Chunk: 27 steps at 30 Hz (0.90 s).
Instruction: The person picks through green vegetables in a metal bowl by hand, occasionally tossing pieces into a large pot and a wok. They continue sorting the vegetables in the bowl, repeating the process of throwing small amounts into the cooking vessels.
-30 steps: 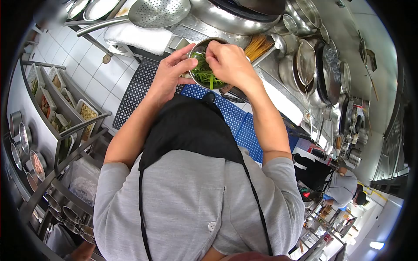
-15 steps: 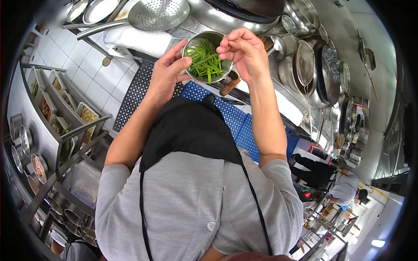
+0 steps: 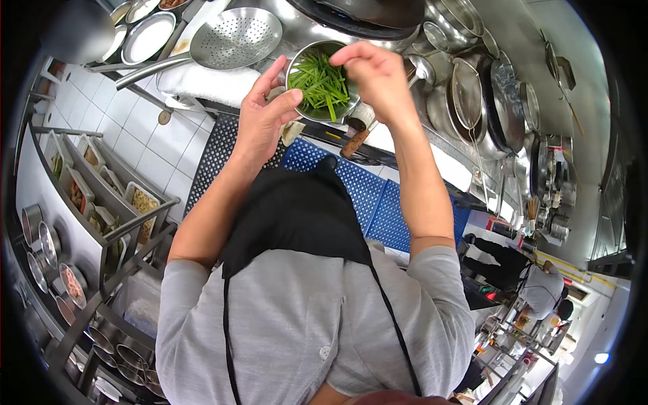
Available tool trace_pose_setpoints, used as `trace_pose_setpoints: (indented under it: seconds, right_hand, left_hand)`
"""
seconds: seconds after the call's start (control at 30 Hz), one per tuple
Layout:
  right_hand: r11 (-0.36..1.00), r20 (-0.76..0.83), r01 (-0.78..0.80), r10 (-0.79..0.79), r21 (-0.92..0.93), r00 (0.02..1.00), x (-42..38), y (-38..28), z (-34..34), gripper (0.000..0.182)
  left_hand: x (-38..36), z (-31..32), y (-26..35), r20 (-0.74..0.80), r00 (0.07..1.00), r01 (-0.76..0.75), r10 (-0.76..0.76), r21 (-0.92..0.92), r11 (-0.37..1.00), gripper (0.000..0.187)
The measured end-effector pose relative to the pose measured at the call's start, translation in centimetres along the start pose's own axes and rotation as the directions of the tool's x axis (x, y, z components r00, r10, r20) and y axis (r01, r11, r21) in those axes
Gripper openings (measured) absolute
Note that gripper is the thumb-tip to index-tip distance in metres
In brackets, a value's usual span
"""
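Note:
My left hand (image 3: 264,120) grips a small metal bowl (image 3: 350,102) by its left side, with the thumb at the rim. Inside the bowl lies a heap of thin-cut green stalks (image 3: 320,82). Over the bowl's right edge is my right hand (image 3: 382,84), its fingers curled and slightly blurred, the tip of one touching or just above the greens. Whether anything sits between those fingers is hidden. Below the bowl, a wooden handle (image 3: 356,143) sticks out from the counter edge.
A perforated skimmer (image 3: 236,39) rests at the upper left by a white towel (image 3: 202,84). A large wok (image 3: 378,30) stands beyond the bowl. Strainers (image 3: 467,94) and pans crowd the right. Ingredient bins (image 3: 143,201) stand at left. A person (image 3: 540,290) is at far right.
My right hand has turned over from palm-up, its fingertips now lower toward the greens. The bowl has shifted slightly up and the view has moved a little.

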State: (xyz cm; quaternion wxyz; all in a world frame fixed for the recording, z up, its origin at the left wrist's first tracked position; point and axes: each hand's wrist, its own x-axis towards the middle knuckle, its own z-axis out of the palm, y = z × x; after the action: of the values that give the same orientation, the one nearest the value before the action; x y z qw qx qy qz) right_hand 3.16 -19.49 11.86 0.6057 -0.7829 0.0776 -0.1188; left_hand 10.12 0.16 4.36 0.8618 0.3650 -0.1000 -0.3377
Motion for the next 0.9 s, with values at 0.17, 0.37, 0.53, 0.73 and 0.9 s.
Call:
trace_pose_setpoints:
  seconds: [0.17, 0.37, 0.53, 0.73, 0.9]
  right_hand:
    - [0.504, 0.205, 0.269, -0.178, -0.821, 0.962, 1.4, -0.7, 1.6, 0.019]
    - [0.636, 0.162, 0.309, -0.280, -0.707, 0.946, 4.9, -0.2, -1.7, 0.014]
    - [0.969, -0.051, -0.019, 0.033, 0.247, 0.998, 7.7, -0.3, -5.6, 0.018]
    - [0.672, 0.211, -0.212, 0.085, 0.709, 0.974, 10.0, 0.2, -10.2, 0.016]
    - [0.500, 0.167, -0.189, 0.088, 0.845, 0.982, 11.6, 0.5, -11.0, 0.023]
  left_hand:
    - [2.0, 1.2, -0.1, 0.025, 0.999, -0.039, 0.039, 0.017, 0.999, 0.070]
    - [5.8, 3.3, -0.4, 0.013, 0.997, -0.079, 0.079, 0.044, 0.996, 0.070]
    - [8.8, 4.9, -0.2, -0.037, 0.996, -0.073, 0.076, 0.072, 0.995, 0.070]
    - [12.2, 6.3, 1.0, -0.070, 0.989, -0.119, 0.127, 0.112, 0.987, 0.070]
    - [14.1, 6.5, 2.1, -0.041, 0.985, -0.160, 0.165, 0.108, 0.981, 0.070]
